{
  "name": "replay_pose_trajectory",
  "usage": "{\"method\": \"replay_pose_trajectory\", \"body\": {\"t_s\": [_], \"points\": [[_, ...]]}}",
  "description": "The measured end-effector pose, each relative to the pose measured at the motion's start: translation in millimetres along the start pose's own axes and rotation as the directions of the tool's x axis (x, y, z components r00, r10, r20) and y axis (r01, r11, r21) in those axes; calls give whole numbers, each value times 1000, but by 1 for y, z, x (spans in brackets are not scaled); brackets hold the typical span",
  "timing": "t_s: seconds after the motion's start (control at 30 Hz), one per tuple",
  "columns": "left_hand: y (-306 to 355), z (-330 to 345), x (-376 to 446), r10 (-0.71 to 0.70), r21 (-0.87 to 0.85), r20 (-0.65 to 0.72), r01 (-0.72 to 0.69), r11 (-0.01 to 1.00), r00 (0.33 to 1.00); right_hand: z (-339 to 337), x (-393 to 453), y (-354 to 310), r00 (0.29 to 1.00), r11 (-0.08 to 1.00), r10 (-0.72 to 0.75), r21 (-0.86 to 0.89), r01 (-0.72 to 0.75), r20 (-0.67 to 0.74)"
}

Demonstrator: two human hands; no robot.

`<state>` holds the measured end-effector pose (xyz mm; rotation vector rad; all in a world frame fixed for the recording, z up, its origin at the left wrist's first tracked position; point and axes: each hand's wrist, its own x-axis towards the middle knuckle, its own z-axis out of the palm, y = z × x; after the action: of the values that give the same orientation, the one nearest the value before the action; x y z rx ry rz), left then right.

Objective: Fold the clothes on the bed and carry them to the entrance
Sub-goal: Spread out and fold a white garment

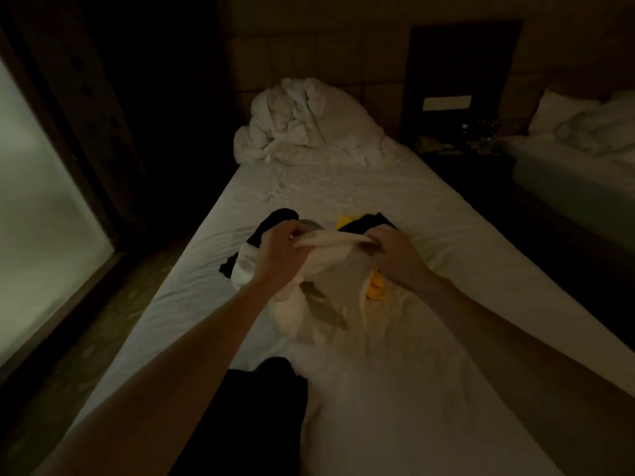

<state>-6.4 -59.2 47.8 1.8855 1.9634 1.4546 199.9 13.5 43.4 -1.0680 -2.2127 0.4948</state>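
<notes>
Folding looks barely begun: the left hand (280, 250) and right hand (390, 250) pinch a cream garment (330, 269) by its top edge above the bed (446, 255), with black (275, 221) and yellow clothes (376, 290) heaped unfolded beneath.

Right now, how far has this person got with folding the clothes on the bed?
Early on, it seems. Nothing plainly folded shows. In hand: the left hand and right hand each pinch the top edge of a cream garment, held up over the bed. Left: black clothes and a yellow piece lie loose beneath it, and a dark item sits nearer. Carrying to the entrance has not begun.
</notes>
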Motion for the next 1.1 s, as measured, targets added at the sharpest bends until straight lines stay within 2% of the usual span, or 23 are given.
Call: {"method": "replay_pose_trajectory", "body": {"t_s": [0.07,0.17,0.23,0.3,0.37,0.47,0.53,0.6,0.7,0.8,0.9,1.0,1.1], "points": [[13,-9,-2,118,176,105,-135,975,988,-25,-5,-2,996,999,24,-38,-27,-83],[20,-20,-5,315,384,258,-397,834,913,-59,-13,-16,983,997,72,10,-72,-167],[25,-29,-9,355,413,255,-433,801,899,-76,-20,-27,974,991,112,98,-94,-196],[35,-37,-11,339,400,212,-398,826,917,-91,-26,-34,970,983,122,157,-90,-211],[44,-47,-9,252,321,188,-302,898,949,-106,-30,-36,979,982,101,175,-70,-176],[61,-69,-5,151,113,241,-182,977,959,-129,-39,-37,1000,1000,-3,15,3,-16],[69,-85,-3,151,71,237,-173,982,960,-140,-45,-35,993,992,-63,-100,72,95],[75,-97,-1,108,49,214,-122,991,971,-147,-49,-30,982,981,-117,-139,138,148],[84,-110,-4,101,12,281,-109,994,954,-156,-55,-28,981,986,-144,-62,153,127],[93,-119,-10,125,150,351,-187,971,928,-166,-61,-34,996,997,-75,36,73,49],[92,-129,-12,54,283,410,-183,941,911,-179,-66,-41,999,977,-22,211,30,-40],[87,-141,-13,29,244,416,-142,959,909,-186,-68,-43,996,945,50,326,-23,-73],[91,-149,-16,-1,216,372,-86,973,928,-197,-71,-50,982,903,61,429,21,-176]]}}
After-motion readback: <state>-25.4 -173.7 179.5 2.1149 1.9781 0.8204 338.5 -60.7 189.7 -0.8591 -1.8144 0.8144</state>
